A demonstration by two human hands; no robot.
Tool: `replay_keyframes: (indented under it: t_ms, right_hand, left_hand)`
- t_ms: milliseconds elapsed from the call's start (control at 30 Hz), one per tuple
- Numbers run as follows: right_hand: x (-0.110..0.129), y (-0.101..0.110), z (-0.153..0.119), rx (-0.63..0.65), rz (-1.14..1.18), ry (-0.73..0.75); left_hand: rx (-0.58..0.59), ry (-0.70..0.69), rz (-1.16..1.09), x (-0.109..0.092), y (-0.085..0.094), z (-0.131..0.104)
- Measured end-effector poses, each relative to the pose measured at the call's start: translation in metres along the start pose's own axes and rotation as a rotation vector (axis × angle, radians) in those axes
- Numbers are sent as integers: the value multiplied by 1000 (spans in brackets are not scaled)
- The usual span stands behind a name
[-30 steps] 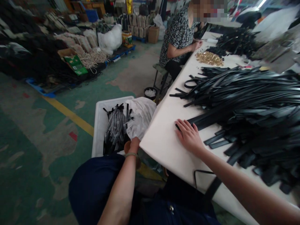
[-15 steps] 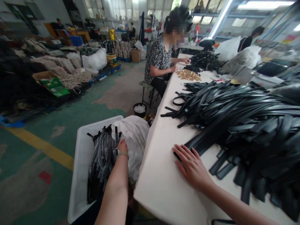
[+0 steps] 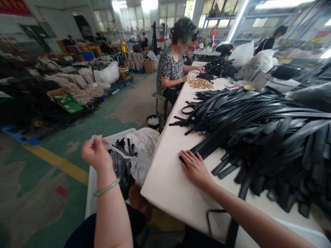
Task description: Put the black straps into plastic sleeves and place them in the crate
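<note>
My left hand (image 3: 98, 154), with a bracelet at the wrist, is raised at the left rim of the white plastic bin (image 3: 91, 193). Its fingers are closed on a thin whitish strip (image 3: 120, 152) that trails to the right over the bin. Inside the bin lie dark and greyish straps (image 3: 121, 168) beside a white cloth or bag (image 3: 144, 151). On the table (image 3: 165, 172), my right hand (image 3: 195, 168) lies flat with fingers stretched over the end of a wide black strap (image 3: 207, 146). A large heap of black straps (image 3: 258, 117) spreads to its right.
Across the table corner a co-worker (image 3: 170, 65) sits by a pile of small gold-coloured pieces (image 3: 201, 83) and black pieces (image 3: 219, 67). A black waste bin (image 3: 153, 126) stands on the floor beside the table. Pallets with bags and rope (image 3: 89, 91) line the left.
My left hand has risen from the straps in the bin and moved left, now pulling a whitish strip. My right hand stays flat on the black strap. The view has shifted slightly.
</note>
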State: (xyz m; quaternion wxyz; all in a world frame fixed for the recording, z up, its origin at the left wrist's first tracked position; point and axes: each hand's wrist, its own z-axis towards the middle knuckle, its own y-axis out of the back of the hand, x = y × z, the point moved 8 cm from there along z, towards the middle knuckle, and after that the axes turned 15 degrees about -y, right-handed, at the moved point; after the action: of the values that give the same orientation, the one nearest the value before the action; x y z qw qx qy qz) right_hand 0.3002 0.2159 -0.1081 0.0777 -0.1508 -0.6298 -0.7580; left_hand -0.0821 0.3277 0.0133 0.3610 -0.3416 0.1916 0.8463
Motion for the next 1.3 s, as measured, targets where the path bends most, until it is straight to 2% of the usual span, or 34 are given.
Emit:
replay_keyframes:
  t_ms: [33,100,167,200,267,333,400,500,600,700,833,1000,1167,1300]
  right_hand:
    - [-3,1,-1,-18,29,-8]
    - [-7,3,-1,-54,98,-11]
    - [-10,5,-1,-70,148,8]
    - [-10,6,0,-72,158,17]
    - [-8,13,1,-74,151,31]
    - [-1,28,-3,-88,143,48]
    - [17,49,-14,-94,140,111]
    - [57,77,-46,-2,105,272]
    - [87,97,-82,150,91,344]
    - [101,110,-104,291,178,333]
    - [111,115,-125,486,272,440]
    - [106,119,-131,449,207,412]
    - [111,122,-136,379,323,367]
    - [115,116,-137,404,348,359]
  left_hand:
    - [14,-33,-34,-28,10,7]
    - [120,-87,-158,-85,20,11]
    - [272,-96,-248,-132,23,-2]
    - [372,-68,-278,-148,21,-16]
    - [631,40,-319,-165,14,-57]
    - [895,144,-320,-168,9,-106]
    - [1024,183,-271,-164,10,-146]
    - [1001,204,-185,-154,19,-177]
    - [933,204,-137,-154,28,-191]
    - [927,156,-173,-164,29,-198]
    - [862,120,-238,-172,34,-197]
    - [790,151,-184,-169,43,-197]
    - [829,119,-164,-174,41,-202]
    - [872,72,-150,-179,39,-202]
